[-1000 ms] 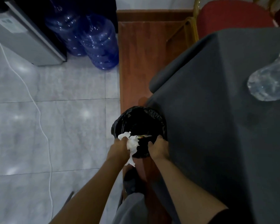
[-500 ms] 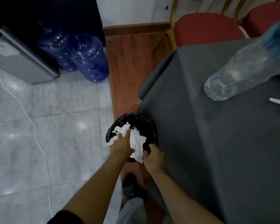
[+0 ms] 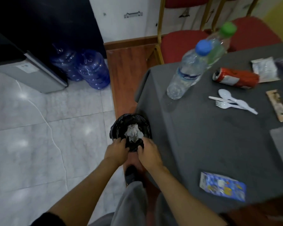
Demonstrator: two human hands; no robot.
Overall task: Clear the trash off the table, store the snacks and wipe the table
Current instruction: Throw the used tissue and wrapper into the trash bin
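- While both hands sit at the near rim of the bin (image 3: 116,123), I read the left hand (image 3: 117,150) and the right hand (image 3: 148,152) as pinching the black liner, fingers curled over its edge; neither holds any trash.
- Inside the bin lies a crumpled tissue (image 3: 134,133), loose, touching no hand.
- On the surface (image 3: 203,144) to the right the rest waits: two plastic bottles, a blue-capped one (image 3: 186,70) and a green-capped one (image 3: 219,44) behind it, both upright.
- I judge the bottles light and nearly empty, thin-walled, so they would buckle under a hard squeeze; I would take each around the middle.
- A crushed red can (image 3: 235,77) lies on its side at the far right; stiff, light, with possibly sharp creases, best taken around its body.
- White plastic cutlery (image 3: 232,101) lies near the can: thin, slippery, flat, so I would pinch the handles together.
- A blue snack packet (image 3: 222,186) lies at the near edge; soft, crinkly, contents perhaps fragile, so I would lift it by its edges.
- A brown wrapper (image 3: 278,105) and a pale packet (image 3: 265,69) lie farther right, flimsy.
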